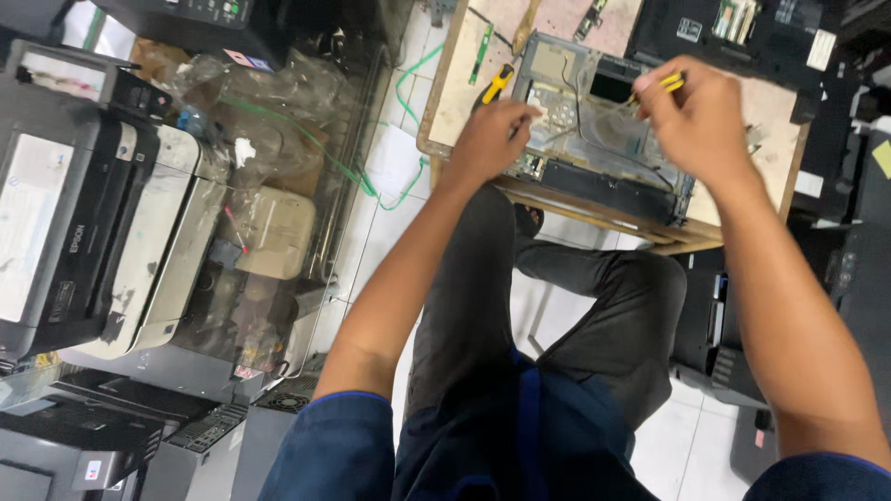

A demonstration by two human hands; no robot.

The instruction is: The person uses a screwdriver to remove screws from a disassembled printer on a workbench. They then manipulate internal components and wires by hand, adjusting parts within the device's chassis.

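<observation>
A grey opened device chassis (594,121) lies on a low wooden board (761,130) in front of my knees. My left hand (492,139) rests on the chassis's left part, fingers curled on its edge. My right hand (701,116) is closed around a yellow-handled tool (670,82), held over the chassis's right side. A second yellow-and-black screwdriver (497,85) lies on the board just left of the chassis. A small green circuit strip (481,42) sits further back on the board.
Stacked printers (83,213) stand at the left, some under clear plastic wrap (269,102). More black printer parts (733,28) sit behind the board and at the right (854,269). Green cord (408,79) trails over the white tiled floor (390,213).
</observation>
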